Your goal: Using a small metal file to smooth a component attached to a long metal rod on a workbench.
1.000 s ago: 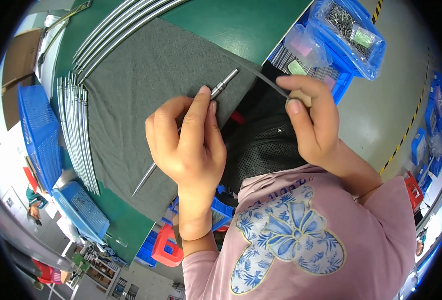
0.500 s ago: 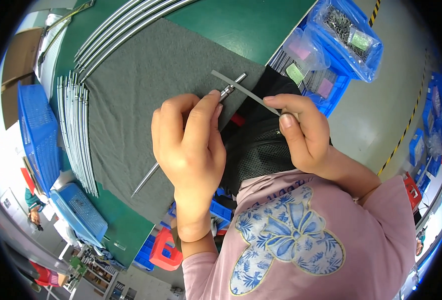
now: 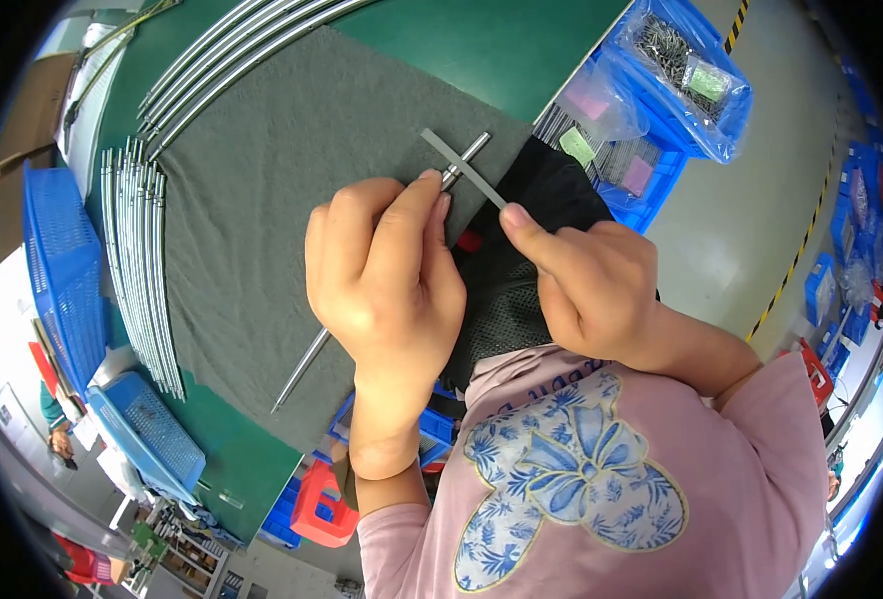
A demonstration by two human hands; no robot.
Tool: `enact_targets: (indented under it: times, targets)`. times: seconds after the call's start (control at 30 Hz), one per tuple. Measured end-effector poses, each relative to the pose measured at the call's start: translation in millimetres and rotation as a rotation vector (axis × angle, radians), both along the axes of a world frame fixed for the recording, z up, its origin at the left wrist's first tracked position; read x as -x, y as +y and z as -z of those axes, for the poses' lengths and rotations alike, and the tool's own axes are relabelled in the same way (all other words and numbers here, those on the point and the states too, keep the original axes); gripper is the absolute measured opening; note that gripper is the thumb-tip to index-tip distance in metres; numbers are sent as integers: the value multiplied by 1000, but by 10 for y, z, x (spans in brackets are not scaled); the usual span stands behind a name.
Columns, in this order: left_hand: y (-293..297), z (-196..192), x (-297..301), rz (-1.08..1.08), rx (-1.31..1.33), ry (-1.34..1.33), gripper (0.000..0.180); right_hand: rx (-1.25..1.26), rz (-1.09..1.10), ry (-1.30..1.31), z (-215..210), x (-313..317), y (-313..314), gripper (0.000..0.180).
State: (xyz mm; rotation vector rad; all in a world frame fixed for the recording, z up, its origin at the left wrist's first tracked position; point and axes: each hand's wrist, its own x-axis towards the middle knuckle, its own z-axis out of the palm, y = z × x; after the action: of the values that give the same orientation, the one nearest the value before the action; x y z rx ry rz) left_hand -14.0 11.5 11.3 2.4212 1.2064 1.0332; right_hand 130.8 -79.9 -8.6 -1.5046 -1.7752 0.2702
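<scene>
My left hand (image 3: 387, 265) pinches a slim shiny metal rod (image 3: 302, 369) between thumb and fingertips. The rod slants from lower left to upper right, and its middle is hidden behind that hand. Near its upper end is a stepped section. My right hand (image 3: 596, 285) is closed on one end of a thin, flat grey strip (image 3: 479, 183), its thumb along the top. The strip crosses the rod just beyond my left fingertips and appears to lie against it. Beneath both is a dark grey cloth (image 3: 262, 200) on the green table.
Several long metal rods (image 3: 142, 270) lie at the cloth's left edge, with more (image 3: 232, 60) at the far side. Blue baskets (image 3: 62, 270) stand at left. At the far right are blue bins (image 3: 731, 130) of metal parts. A red plastic item (image 3: 322, 504) sits below the table edge.
My right hand has shifted left along the strip, closer to the rod, and its fingers have curled in with the thumb on top. My left hand keeps its hold on the rod.
</scene>
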Motion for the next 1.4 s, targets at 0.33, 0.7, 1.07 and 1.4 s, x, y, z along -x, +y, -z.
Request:
enact_targets:
  times: [0.33, 0.7, 1.07, 1.4]
  targets:
    - [13, 54, 41, 30, 42, -119, 20, -36, -9, -192, -103, 8, 116, 55]
    - [0, 110, -14, 41, 25, -158, 18, 232, -90, -229, -463, -206, 88, 49]
    - [-7, 124, 131, 5, 131, -180, 12, 61, -212, -105, -104, -164, 235, 45]
    - [200, 408, -337, -111, -89, -112, 18, -103, -246, -3, 52, -427, 522, 25]
